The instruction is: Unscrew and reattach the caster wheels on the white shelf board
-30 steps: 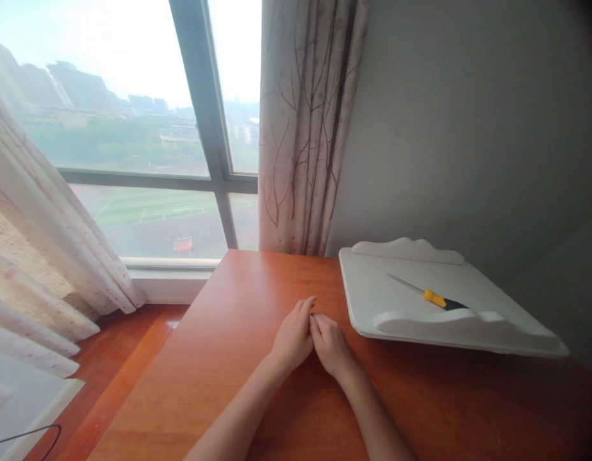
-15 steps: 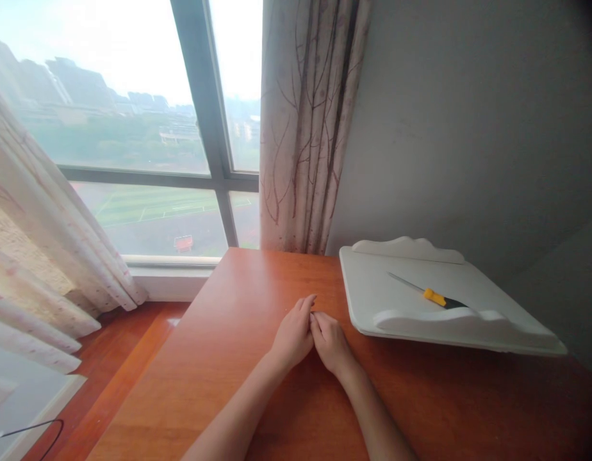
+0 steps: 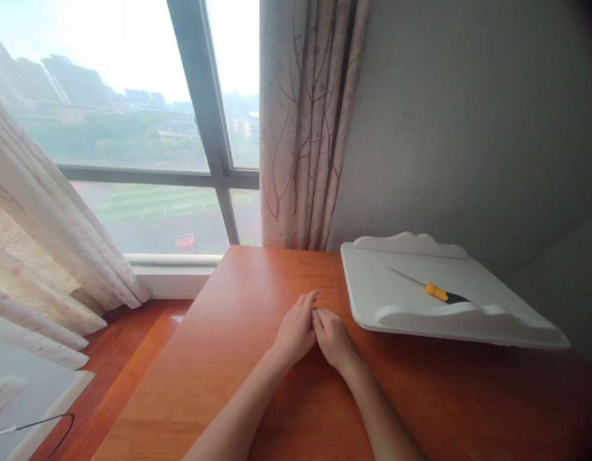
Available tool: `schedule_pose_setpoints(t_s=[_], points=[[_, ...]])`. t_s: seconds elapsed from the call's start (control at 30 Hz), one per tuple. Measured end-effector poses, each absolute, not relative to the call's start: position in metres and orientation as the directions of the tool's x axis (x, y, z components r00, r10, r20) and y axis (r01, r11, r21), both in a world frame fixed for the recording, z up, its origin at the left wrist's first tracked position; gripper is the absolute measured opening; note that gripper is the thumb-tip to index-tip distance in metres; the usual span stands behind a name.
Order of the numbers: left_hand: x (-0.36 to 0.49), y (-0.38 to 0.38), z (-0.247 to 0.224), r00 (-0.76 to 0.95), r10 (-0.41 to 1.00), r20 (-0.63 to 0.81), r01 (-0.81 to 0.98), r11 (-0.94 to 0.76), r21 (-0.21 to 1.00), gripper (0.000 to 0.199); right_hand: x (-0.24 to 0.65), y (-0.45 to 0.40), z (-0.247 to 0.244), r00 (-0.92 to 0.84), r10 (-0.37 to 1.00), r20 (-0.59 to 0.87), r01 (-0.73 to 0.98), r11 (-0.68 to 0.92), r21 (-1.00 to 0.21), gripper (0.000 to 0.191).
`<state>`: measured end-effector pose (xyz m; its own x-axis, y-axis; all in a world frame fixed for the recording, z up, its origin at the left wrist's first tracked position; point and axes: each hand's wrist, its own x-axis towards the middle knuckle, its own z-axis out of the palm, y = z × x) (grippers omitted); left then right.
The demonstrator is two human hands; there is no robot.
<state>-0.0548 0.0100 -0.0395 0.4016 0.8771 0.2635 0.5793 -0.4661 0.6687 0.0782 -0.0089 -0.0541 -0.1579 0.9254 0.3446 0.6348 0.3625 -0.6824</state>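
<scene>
My left hand (image 3: 296, 326) and my right hand (image 3: 332, 336) meet over the middle of the reddish-brown wooden table (image 3: 204, 358). Both are closed, with the fingers pressed together and touching each other. Whatever might lie between them is too small or hidden to make out. To their right, a screwdriver (image 3: 436, 292) with a yellow and black handle lies on a white board (image 3: 402, 282) with wavy raised edges. Its thin shaft points to the upper left, and neither hand touches it.
Behind the table hang a patterned curtain (image 3: 305, 128) and a grey wall (image 3: 444, 128). A window (image 3: 132, 211) is at the left, with another curtain (image 3: 50, 211) beside it. A dark cable (image 3: 41, 421) runs from a wall socket at the lower left.
The view has shifted slightly, so the board and screwdriver appear a little higher. The hands stay together in nearly the same pose.
</scene>
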Motion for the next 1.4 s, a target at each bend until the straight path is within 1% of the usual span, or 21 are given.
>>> schedule_pose_setpoints(t_s=[1.0,1.4], points=[[-0.0543,0.0111,-0.0384,0.421,0.874,0.242,0.586,-0.466,0.663,0.061,0.0811,-0.008,-0.0558,-0.166,0.931,0.325,0.694,0.344,-0.632,0.037],[-0.0551,0.0106,-0.0377,0.423,0.873,0.244,0.592,-0.469,0.655,0.061,0.0812,-0.0092,-0.0536,-0.164,0.934,0.316,0.693,0.337,-0.637,0.04]])
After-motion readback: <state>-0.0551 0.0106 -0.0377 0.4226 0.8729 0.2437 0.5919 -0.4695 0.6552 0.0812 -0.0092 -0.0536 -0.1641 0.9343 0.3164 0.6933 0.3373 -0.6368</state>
